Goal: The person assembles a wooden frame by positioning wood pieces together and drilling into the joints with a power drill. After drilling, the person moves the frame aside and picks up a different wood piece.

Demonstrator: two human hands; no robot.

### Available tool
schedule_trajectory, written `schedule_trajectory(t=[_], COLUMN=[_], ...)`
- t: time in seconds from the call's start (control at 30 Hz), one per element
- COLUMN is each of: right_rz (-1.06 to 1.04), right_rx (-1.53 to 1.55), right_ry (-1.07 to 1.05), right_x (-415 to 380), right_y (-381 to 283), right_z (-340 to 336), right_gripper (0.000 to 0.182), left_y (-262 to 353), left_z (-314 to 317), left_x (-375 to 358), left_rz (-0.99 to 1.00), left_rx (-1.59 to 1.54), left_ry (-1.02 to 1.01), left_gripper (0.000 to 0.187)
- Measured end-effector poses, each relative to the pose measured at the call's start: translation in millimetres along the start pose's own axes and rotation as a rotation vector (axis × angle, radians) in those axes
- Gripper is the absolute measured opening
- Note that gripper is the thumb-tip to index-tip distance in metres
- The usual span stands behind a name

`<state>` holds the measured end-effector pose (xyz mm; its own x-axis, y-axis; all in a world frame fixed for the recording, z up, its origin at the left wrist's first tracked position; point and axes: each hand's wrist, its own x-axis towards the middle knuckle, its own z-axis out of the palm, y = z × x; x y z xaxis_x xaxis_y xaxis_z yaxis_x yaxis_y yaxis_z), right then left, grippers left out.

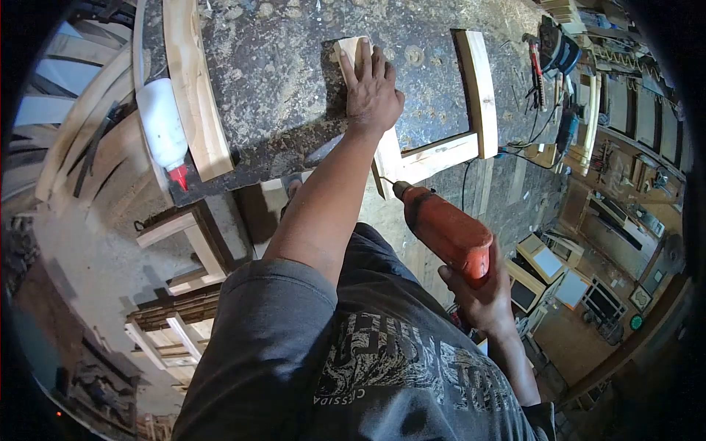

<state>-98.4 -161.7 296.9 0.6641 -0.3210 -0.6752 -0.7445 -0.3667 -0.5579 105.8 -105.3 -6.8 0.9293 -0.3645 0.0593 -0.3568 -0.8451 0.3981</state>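
Observation:
My left hand lies with its fingers spread on a pale wooden strip, pressing it to the dark workbench. My right hand grips a red power drill by its handle. The drill's thin bit reaches the near end of that strip, close to the bench edge. A short crosspiece runs from the strip to another wooden strip on the right, and together they form a U-shaped frame.
A white bottle with a red tip lies beside a long board on the left. Power tools and cords, including a teal tool, sit at the right. Another wooden frame is below the bench at the left.

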Motion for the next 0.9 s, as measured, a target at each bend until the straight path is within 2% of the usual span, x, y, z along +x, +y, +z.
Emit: schedule_trajectory(t=[0.37,0.63,0.73,0.9], right_rz=[-0.009,-0.084,-0.043,-0.074], right_rx=[-0.047,-0.218,-0.081,-0.155], right_ry=[-0.011,-0.028,-0.017,-0.016], right_x=[2,5,7,8], right_y=[-2,-12,-2,-5], right_z=[-1,1,2,2], right_gripper=[0.078,0.077,0.077,0.077], left_y=[1,0,1,0], left_z=[-1,-4,-5,-1], left_x=[0,0,0,0], left_rz=[-0.006,0.000,-0.003,0.001], left_rx=[0.029,0.026,0.036,0.030], left_ry=[-0.007,-0.045,-0.047,0.002], left_gripper=[0.056,0.055,0.054,0.054])
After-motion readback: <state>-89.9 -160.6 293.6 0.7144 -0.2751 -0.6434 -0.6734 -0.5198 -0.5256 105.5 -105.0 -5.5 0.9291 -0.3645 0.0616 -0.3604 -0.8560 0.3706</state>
